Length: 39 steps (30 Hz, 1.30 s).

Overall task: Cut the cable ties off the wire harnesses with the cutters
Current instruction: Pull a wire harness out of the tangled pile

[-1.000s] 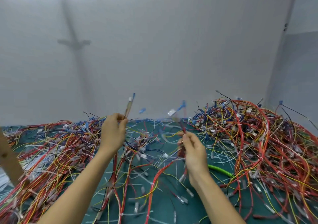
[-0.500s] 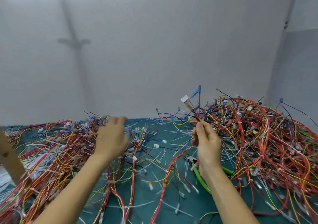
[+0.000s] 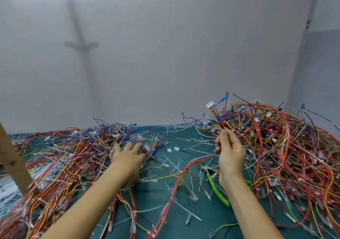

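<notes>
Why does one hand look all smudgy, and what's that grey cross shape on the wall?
Head view: the left hand is smeared by motion blur, like the wires beside it; the right hand, pinching a wire harness, looks sharper. Head view: the grey cross on the wall is a soft shadow; what casts it is out of sight. Light is even, no glare.

Setting: workshop bench station for wire-harness rework. Evidence recorded:
- bench [image 3: 207, 218] surfaced in dark green
- wire harnesses [image 3: 285, 146] heaped in tangled piles left of the left grip [image 3: 128, 154] and right of the right grip [image 3: 230, 152]
- cut white cable ties [image 3: 173, 163] strewn between the grips
- green-handled cutters [image 3: 218, 192] laid just below the right grip
- plain grey partition walls [image 3: 165, 55] set beyond both grips
</notes>
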Tool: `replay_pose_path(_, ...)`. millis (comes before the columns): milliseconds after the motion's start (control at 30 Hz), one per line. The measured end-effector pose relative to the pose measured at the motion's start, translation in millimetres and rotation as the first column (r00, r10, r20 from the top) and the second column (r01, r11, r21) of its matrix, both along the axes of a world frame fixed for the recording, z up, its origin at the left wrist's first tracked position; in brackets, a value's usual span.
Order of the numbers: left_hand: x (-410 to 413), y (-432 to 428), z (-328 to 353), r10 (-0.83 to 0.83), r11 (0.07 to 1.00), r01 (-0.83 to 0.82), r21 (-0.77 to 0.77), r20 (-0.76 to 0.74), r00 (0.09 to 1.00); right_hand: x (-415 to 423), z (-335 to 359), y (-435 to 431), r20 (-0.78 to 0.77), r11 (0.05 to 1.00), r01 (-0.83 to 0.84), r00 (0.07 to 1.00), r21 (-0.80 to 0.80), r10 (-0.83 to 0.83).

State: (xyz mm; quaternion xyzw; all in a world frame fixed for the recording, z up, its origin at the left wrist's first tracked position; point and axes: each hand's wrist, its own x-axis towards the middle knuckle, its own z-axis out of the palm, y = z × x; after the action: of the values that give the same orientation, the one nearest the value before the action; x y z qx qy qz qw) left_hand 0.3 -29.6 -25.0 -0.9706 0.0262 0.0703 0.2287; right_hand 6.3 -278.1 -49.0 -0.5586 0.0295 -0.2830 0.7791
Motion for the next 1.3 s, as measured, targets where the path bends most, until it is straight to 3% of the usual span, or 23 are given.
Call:
replay_pose_path(200, -3, 56, -5, 0.082, 0.99, -0.086, 0.111, 0.043, 0.996, 3, 4, -13, 0.003, 0.991, 0.126, 0.992, 0.043, -0.126)
replay_pose_path(367, -2, 73, -9, 0.093, 0.976, -0.111, 0.188, 0.102, 0.99, 0, 8, -19, 0.021, 0.993, 0.101, 0.994, 0.068, -0.103)
replay_pose_path(433, 1, 67, -10, 0.102, 0.986, -0.109, 0.127, 0.067, 0.993, 0, 7, -15, 0.024, 0.995, 0.077, 0.997, 0.065, -0.079)
replay_pose_path(567, 8, 27, 15, 0.083, 0.961, -0.106, -0.255, -0.102, 0.991, 0, 6, -9, 0.033, 0.998, 0.023, 0.999, 0.066, -0.025)
replay_pose_path(633, 8, -5, 31, 0.002, 0.874, -0.004, -0.486, -0.004, 1.0, -2, 5, -4, 0.033, 0.999, -0.016, 0.999, 0.052, 0.014)
replay_pose_path(733, 2, -58, 46, -0.087, 0.716, 0.248, -0.652, 0.27, 0.959, -5, 5, 2, 0.038, 0.996, -0.084, 0.996, 0.027, 0.083)
replay_pose_path(833, -12, -97, 53, -0.228, 0.524, 0.33, -0.786, 0.244, 0.943, -7, 5, 8, 0.032, 0.984, -0.163, 0.986, -0.076, 0.166)
replay_pose_path(900, -17, -110, 53, -0.285, 0.493, 0.344, -0.799, 0.225, 0.932, -8, 5, 12, -0.01, 0.972, -0.229, 0.973, -0.058, 0.229)
replay_pose_path(1000, -13, -113, 45, -0.228, 0.437, 0.392, -0.81, 0.322, 0.919, -8, 6, 12, 0.006, 0.914, -0.399, 0.917, 0.073, 0.399)
replay_pose_path(1067, -9, -108, 39, -0.142, 0.344, 0.394, -0.852, 0.367, 0.919, -7, 6, 12, 0.026, 0.892, -0.449, 0.894, 0.052, 0.448)
replay_pose_path(1200, -3, -94, 32, -0.069, 0.075, 0.33, -0.941, 0.325, 0.943, -7, 3, 14, 0.026, 0.875, -0.484, 0.875, 0.006, 0.484)
replay_pose_path(1300, 0, -92, 31, 0.008, -0.177, 0.238, -0.955, 0.24, 0.971, -8, 2, 15, 0.014, 0.898, -0.44, 0.898, -0.025, 0.44)
